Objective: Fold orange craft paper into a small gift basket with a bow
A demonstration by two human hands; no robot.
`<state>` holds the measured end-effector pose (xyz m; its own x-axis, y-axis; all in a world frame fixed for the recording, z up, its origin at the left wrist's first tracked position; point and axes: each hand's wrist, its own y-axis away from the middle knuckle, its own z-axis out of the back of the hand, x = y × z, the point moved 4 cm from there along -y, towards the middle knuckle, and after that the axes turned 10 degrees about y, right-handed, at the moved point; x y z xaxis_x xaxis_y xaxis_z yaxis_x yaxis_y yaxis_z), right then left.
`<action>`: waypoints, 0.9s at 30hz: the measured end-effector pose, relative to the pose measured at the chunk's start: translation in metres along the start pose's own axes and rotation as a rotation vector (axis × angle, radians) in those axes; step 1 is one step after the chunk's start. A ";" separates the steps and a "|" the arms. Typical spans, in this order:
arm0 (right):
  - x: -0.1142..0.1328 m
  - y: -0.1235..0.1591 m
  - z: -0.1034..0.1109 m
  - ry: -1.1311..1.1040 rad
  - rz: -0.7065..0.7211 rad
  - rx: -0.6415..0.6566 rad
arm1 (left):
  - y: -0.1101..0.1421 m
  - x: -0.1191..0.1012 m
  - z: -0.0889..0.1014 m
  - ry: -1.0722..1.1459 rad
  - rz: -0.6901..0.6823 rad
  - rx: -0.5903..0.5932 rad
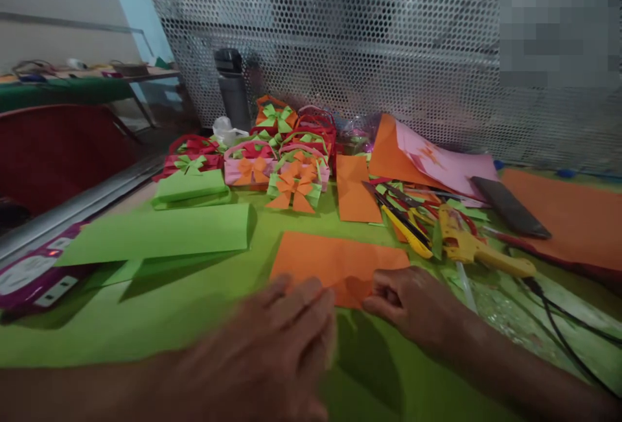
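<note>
An orange sheet of paper [340,260] with faint crease lines lies on the green table covering in front of me. Fingers outstretched and slightly blurred, my left hand [272,338] is over the sheet's near left edge; whether it presses on the paper cannot be told. At the near right corner, my right hand [413,302] is closed, thumb and curled forefinger pinching the sheet's edge. Beyond the sheet stand several small paper baskets with bows, among them a green one with an orange bow [294,192].
Folded green paper [165,234] and a purple power strip [41,273] lie left. To the right are a yellow glue gun [461,244] with a cord, a yellow cutter [408,231], paper scraps, and a dark phone-like slab [510,207]. A bottle [234,91] stands by the perforated metal panel.
</note>
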<state>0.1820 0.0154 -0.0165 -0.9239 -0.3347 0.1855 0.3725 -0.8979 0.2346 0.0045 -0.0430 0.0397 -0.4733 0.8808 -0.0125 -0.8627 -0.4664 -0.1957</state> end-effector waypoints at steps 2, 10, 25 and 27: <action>0.000 0.000 0.001 -0.001 0.003 -0.006 | -0.007 -0.003 -0.023 0.109 0.049 0.098; 0.001 0.000 0.002 -0.030 -0.022 -0.011 | -0.008 0.017 -0.050 0.374 0.174 0.160; -0.001 0.000 0.000 -0.039 -0.021 0.018 | 0.045 0.042 -0.049 0.078 0.163 0.018; -0.001 0.000 0.001 -0.044 -0.027 0.024 | 0.056 0.047 -0.049 0.069 0.200 0.014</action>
<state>0.1827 0.0162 -0.0160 -0.9291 -0.2971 0.2202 0.3498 -0.8993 0.2626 -0.0570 -0.0237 -0.0201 -0.6227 0.7737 -0.1167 -0.7553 -0.6333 -0.1687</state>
